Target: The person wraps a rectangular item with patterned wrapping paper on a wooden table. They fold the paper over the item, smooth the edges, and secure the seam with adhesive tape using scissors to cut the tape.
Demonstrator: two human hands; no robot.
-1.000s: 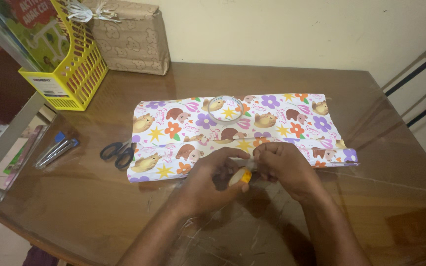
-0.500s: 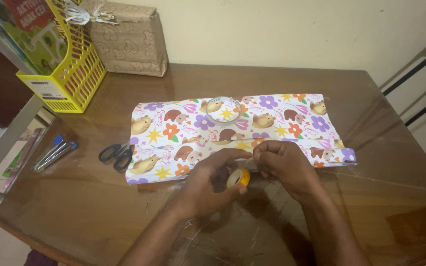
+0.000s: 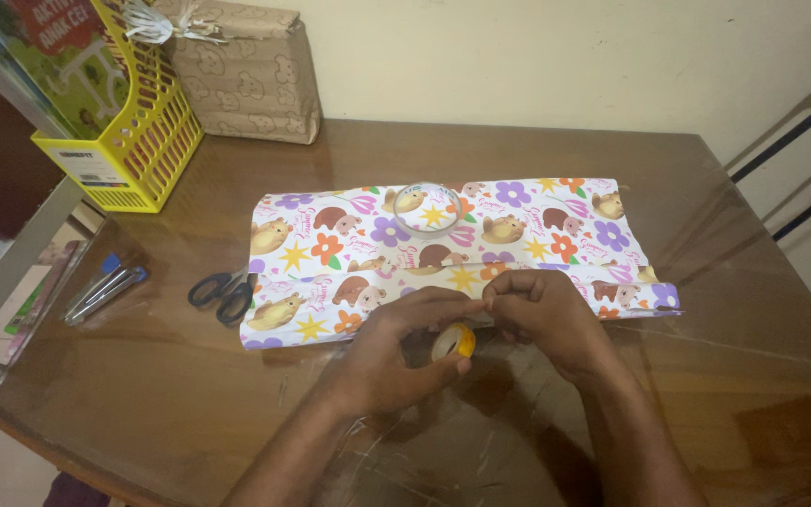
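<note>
Left hand (image 3: 396, 352) has a grip on a small tape roll (image 3: 453, 341) (yellow core); right hand (image 3: 544, 314) pinches its end, above the wrapping paper (image 3: 349, 253).

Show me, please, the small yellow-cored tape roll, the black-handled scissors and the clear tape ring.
small yellow-cored tape roll (image 3: 455, 342), head view, on its yellow core.
black-handled scissors (image 3: 224, 292), head view, on the handles.
clear tape ring (image 3: 404, 212), head view, on its left rim.

Bare worktop (image 3: 734, 376) lies open to the right and near the front edge. On the left, scissors (image 3: 224, 293) and pens (image 3: 105, 286) block the way; behind, a yellow basket (image 3: 133, 131) and a wrapped parcel (image 3: 246, 80) crowd the wall.
</note>
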